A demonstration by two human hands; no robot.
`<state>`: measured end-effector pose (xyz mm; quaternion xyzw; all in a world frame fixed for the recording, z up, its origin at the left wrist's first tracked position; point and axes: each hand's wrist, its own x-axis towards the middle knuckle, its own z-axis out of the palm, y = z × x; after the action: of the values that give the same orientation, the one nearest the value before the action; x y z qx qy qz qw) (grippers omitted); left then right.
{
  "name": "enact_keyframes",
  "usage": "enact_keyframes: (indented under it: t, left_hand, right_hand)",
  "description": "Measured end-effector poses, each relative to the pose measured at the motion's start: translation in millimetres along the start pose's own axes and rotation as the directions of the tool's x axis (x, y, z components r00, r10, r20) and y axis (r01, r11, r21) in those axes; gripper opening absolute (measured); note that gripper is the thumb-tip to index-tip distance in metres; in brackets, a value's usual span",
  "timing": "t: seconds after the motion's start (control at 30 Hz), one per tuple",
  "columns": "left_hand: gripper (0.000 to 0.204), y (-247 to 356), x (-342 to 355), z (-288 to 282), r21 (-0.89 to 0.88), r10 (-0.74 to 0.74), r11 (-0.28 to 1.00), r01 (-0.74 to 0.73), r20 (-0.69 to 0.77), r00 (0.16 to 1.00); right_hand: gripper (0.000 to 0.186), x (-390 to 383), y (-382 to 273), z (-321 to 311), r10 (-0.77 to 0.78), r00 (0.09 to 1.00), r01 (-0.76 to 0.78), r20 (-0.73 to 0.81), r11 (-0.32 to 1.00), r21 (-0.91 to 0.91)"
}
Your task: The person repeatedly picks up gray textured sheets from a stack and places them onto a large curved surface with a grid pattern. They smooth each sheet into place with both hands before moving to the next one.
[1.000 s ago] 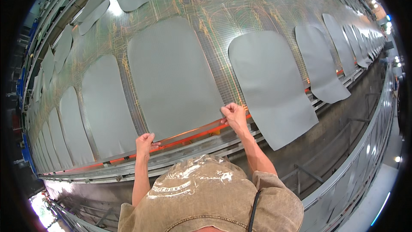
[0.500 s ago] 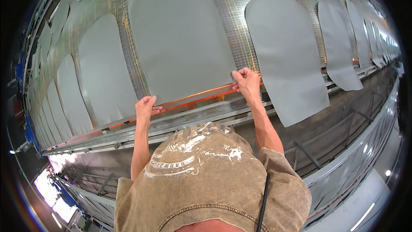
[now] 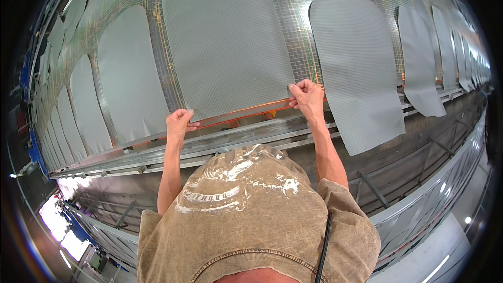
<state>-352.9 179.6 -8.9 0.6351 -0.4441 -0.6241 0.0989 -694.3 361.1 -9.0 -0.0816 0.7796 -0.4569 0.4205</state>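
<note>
from where i stand, the person is bent over a long counter (image 3: 303,36) whose bare strips show a fine grid, crossed by orange and green lines. a broad gray panel (image 3: 228,42) lies flat on it, straight ahead of them, its straight near side along the counter's edge.

the left grip (image 3: 179,123) is pinched on the panel's near left corner, thumb against bent fingers; the right grip (image 3: 308,97) is pinched the same way at the near right corner, a little farther from the person's body. between the two, a thin orange strip (image 3: 225,121) runs just below the panel's near side, with a metal rail (image 3: 251,135) nearer the person.

a second panel (image 3: 361,73) lies just to the right, its lower part hanging over the edge. to the left, a narrower panel (image 3: 131,73) rests flat, with more in a row beyond it. the person wears a brown shirt (image 3: 251,230), a black cord (image 3: 324,246) hanging over it.
</note>
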Motion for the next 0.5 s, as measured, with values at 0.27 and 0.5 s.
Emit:
enact_keyframes:
  t: [0.27,0.5]
  left_hand:
    - [0.019,-1.9,1.1,-0.2,0.007,0.013,1.0,-0.013,-0.012,1.0]
    - [0.02,2.6,0.4,3.5,0.074,0.023,0.997,-0.019,-0.042,0.999]
  right_hand:
    - [0.021,-1.7,-1.9,0.1,-0.006,1.0,0.006,-0.004,0.999,-0.032]
    - [0.021,0.9,4.3,-0.5,-0.01,1.0,0.01,-0.003,0.999,0.039]
